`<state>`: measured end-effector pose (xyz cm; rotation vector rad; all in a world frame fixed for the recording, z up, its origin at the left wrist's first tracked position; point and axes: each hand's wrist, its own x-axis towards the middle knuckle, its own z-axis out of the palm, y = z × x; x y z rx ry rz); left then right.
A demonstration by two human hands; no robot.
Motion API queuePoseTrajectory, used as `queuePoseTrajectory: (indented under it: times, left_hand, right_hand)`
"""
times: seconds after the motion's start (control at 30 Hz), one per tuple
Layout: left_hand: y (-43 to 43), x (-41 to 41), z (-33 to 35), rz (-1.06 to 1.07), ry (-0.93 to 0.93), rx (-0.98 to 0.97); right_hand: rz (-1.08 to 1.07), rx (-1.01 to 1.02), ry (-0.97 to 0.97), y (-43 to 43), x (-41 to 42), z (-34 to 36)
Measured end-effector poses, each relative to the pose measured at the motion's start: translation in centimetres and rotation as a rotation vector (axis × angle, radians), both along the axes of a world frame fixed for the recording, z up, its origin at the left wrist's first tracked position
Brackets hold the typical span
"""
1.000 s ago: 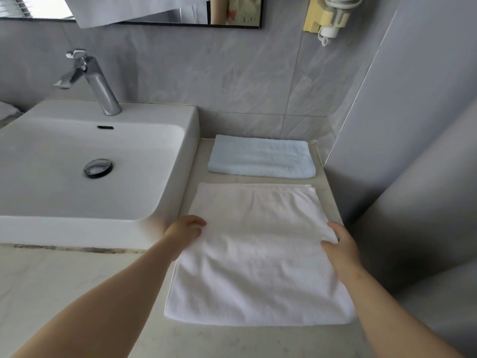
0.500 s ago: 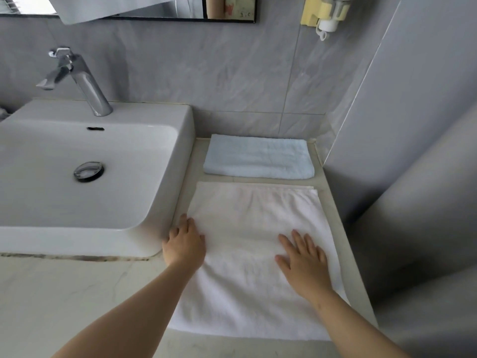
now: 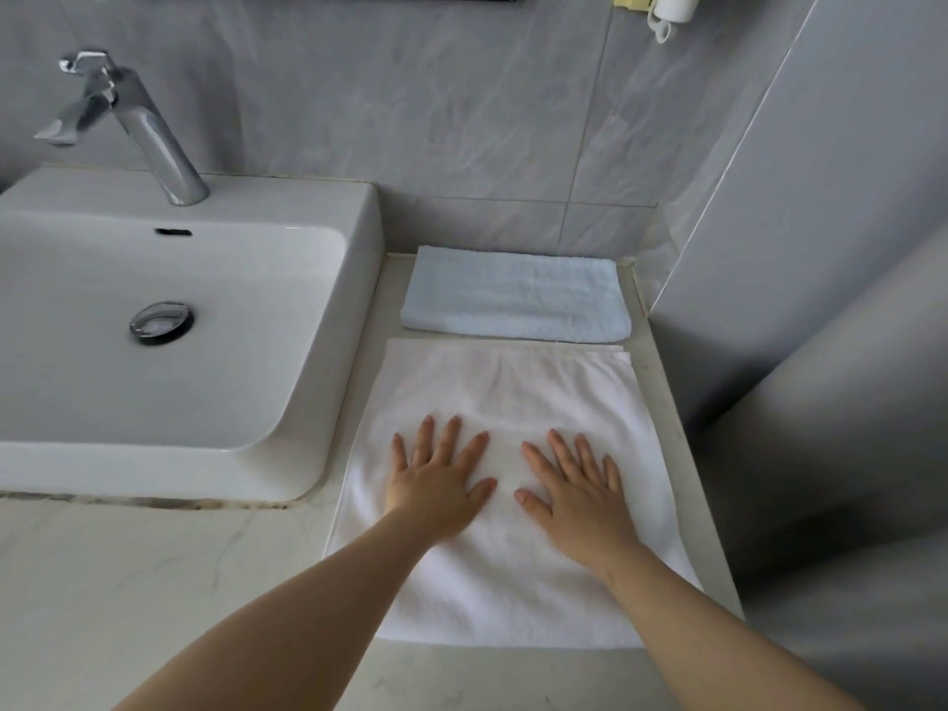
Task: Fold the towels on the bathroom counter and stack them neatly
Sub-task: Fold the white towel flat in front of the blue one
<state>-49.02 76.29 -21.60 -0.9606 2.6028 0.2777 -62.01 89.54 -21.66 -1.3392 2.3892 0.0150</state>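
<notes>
A white towel [image 3: 508,392] lies flat on the counter [image 3: 154,582], folded over once with its two far edges nearly matched. My left hand [image 3: 436,479] and my right hand [image 3: 574,484] press on its middle side by side, palms down and fingers spread straight. Behind it, against the back wall, sits a pale blue towel [image 3: 518,295] folded into a narrow rectangle.
A white basin [image 3: 354,279] with a chrome tap [image 3: 128,120] stands directly left of the towels. A grey side wall [image 3: 795,248] closes the counter on the right. A wall-mounted dispenser [image 3: 667,7] hangs above the back corner.
Both hands left the towel's side edges, opened flat and slid inward to its middle. The towel lies smoother now.
</notes>
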Motion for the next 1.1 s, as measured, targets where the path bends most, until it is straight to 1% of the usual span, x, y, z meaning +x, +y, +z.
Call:
queuePoseTrajectory:
  times: [0.13, 0.27, 0.4, 0.53, 0.6, 0.73, 0.8, 0.87, 1.0, 1.03, 1.1]
  left_hand:
    - [0.1, 0.6, -0.8, 0.045, 0.063, -0.046]
    - [0.0, 0.6, -1.1, 0.085, 0.120, -0.044]
    - [-0.3, 0.5, -1.2, 0.055, 0.125, -0.052]
    - [-0.9, 0.6, -0.7, 0.036, 0.077, -0.045]
    - [-1.1, 0.7, -0.3, 0.003, 0.097, -0.059]
    - [0.1, 3.2, -0.1, -0.125, 0.141, -0.062]
    - [0.9, 5.5, -0.3, -0.189, 0.149, -0.122]
    - [1.5, 7.8, -1.1, -0.138, 0.127, -0.140]
    - [2.9, 8.6, -1.6, -0.055, 0.101, -0.085]
    - [3.5, 8.3, -1.8, -0.039, 0.109, -0.080]
    - [4.6, 7.8, -2.1, -0.026, 0.130, -0.077]
  right_hand:
    - [-0.037, -0.024, 0.040, 0.5, 0.2, -0.5]
    - [-0.043, -0.045, 0.036, 0.6, -0.3, -0.7]
    - [-0.023, -0.055, 0.037, 0.9, -0.9, -0.8]
    - [-0.027, -0.047, 0.027, 0.6, -0.9, -0.5]
    - [-0.023, -0.040, 0.035, 0.5, -0.5, -0.1]
    - [0.085, -0.050, 0.065, 2.5, 1.1, 0.0]
    - [0.109, -0.066, 0.155, 4.1, 2.1, -0.7]
    - [0.034, -0.069, 0.156, 5.4, 3.0, -1.4]
    - [-0.093, -0.205, 0.116, 5.7, 4.9, -1.1]
    - [-0.090, -0.245, 0.111, 5.3, 5.7, -1.3]
    - [-0.026, -0.244, 0.096, 4.6, 7.5, -1.7]
